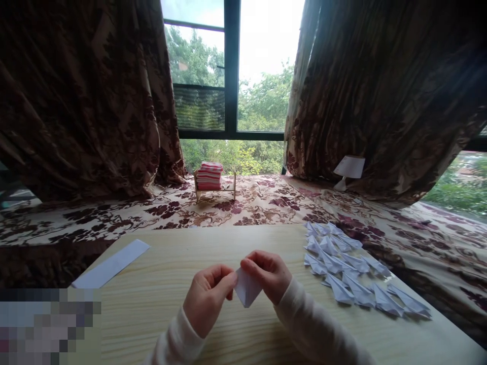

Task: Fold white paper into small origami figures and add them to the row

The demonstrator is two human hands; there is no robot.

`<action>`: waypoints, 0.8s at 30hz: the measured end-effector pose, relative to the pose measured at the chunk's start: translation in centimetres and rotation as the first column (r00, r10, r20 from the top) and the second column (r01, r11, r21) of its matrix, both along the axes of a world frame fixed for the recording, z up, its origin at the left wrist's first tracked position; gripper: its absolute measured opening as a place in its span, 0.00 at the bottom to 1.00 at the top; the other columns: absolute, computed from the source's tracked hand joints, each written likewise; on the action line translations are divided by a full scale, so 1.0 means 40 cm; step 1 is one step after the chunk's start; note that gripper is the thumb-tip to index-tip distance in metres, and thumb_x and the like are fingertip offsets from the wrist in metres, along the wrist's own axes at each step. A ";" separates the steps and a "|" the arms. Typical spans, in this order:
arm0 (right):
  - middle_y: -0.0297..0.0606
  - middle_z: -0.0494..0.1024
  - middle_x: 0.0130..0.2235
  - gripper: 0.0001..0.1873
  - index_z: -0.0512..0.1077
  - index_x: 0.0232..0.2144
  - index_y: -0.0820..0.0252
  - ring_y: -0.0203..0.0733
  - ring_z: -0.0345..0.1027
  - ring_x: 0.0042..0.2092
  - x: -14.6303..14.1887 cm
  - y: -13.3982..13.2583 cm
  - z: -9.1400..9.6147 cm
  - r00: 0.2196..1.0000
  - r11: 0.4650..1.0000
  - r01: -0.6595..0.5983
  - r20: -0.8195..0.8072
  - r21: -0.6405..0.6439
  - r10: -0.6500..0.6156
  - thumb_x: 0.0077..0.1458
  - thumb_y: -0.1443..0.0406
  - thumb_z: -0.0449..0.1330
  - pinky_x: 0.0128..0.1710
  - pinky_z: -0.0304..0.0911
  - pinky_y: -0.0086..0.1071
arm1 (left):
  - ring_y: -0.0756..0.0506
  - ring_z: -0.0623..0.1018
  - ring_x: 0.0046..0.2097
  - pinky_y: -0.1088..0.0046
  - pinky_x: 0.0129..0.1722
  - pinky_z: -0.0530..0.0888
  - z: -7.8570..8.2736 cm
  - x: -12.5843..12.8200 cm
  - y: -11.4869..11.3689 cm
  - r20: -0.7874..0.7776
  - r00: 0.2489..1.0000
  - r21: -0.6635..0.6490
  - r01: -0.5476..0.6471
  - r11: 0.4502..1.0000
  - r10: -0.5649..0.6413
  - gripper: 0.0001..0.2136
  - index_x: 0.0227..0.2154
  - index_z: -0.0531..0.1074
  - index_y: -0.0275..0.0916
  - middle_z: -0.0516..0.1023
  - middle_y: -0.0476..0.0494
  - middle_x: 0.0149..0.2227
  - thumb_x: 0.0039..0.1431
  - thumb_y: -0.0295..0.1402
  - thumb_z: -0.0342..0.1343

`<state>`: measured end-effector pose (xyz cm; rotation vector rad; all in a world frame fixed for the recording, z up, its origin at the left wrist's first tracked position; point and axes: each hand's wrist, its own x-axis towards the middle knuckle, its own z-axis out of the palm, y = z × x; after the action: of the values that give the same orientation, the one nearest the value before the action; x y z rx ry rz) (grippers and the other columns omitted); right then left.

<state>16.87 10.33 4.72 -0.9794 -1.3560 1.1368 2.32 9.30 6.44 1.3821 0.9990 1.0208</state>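
A small piece of folded white paper (pixel 246 290) is held up between my two hands above the table, its pointed end downward and a crease down its middle. My left hand (pixel 210 294) pinches its left edge between thumb and fingers. With thumb and curled fingers, my right hand (pixel 268 274) grips its upper right side, covering that part of the paper. Several folded white paper pieces (pixel 357 290), pointed in shape, lie in rows on the right of the table. A flat white paper strip (pixel 114 262) rests on the left.
The pale wooden table (pixel 171 304) backs onto a ledge covered in flowered cloth (pixel 266 203). On the ledge stand a little rack (pixel 215 190) with folded pink striped cloths (pixel 209 176) and a small white lamp (pixel 349 167). Patterned curtains (pixel 87 101) flank the window. Pixelation hides the lower left corner.
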 end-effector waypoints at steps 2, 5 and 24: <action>0.28 0.62 0.16 0.20 0.65 0.18 0.63 0.29 0.52 0.20 -0.002 -0.002 0.005 1.000 1.000 0.011 0.019 0.008 -0.011 0.44 0.51 0.59 0.19 0.48 0.25 | 0.53 0.62 0.21 0.77 0.22 0.59 0.008 -0.003 -0.002 -0.076 0.997 -0.006 0.034 0.999 -0.034 0.12 0.16 0.66 0.35 0.63 0.53 0.15 0.47 0.38 0.54; 0.27 0.59 0.16 0.19 0.64 0.17 0.63 0.29 0.50 0.19 -0.005 -0.007 0.014 0.994 0.996 0.056 0.095 0.066 -0.063 0.45 0.53 0.58 0.18 0.47 0.24 | 0.53 0.61 0.21 0.77 0.21 0.57 0.016 -0.006 -0.008 -0.166 0.986 0.036 0.016 0.999 -0.010 0.13 0.16 0.66 0.36 0.62 0.53 0.16 0.47 0.40 0.53; 0.32 0.65 0.18 0.16 0.68 0.20 0.66 0.30 0.55 0.21 0.013 -0.009 0.017 0.992 0.995 -0.100 0.080 -0.020 0.102 0.43 0.56 0.60 0.20 0.51 0.26 | 0.53 0.56 0.20 0.75 0.21 0.53 0.000 0.009 -0.026 -0.189 0.967 0.018 0.178 0.984 -0.172 0.16 0.15 0.66 0.36 0.57 0.54 0.15 0.51 0.42 0.49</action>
<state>17.38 9.95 5.42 -0.9872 -1.4776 1.1962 2.68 8.25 6.43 1.5878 0.9785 0.7917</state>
